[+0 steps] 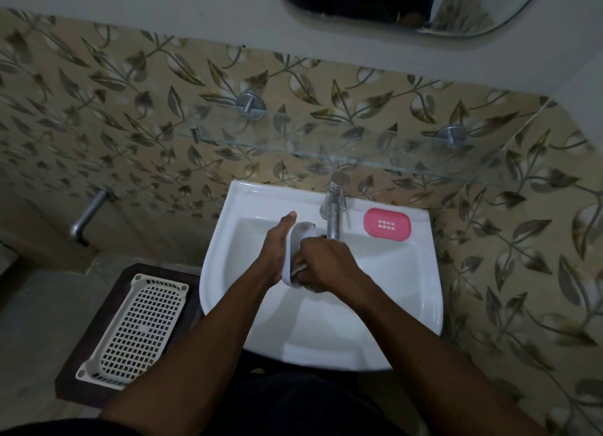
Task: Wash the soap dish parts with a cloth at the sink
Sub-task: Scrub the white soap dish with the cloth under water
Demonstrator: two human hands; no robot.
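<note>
The left hand is holding the white soap dish tray on edge over the sink. The right hand is gripping a cloth against the tray's 5 o'clock end. The pink soap dish part is lying on the rim at 2 o'clock.

The white oval plastic soap dish part shows only its upper rim and a strip of its lower edge. The left hand covers its back and the right hand its front. The dull crumpled cloth is a small patch under the right hand's curled fingers, its colour and extent unclear. The hands hide the drain of the white ceramic sink and the mouth of the steel tap, so whether water runs cannot be told. The left forearm covers the near corner of the cream plastic mesh basket. The top edge cuts off the oval wall mirror.
</note>
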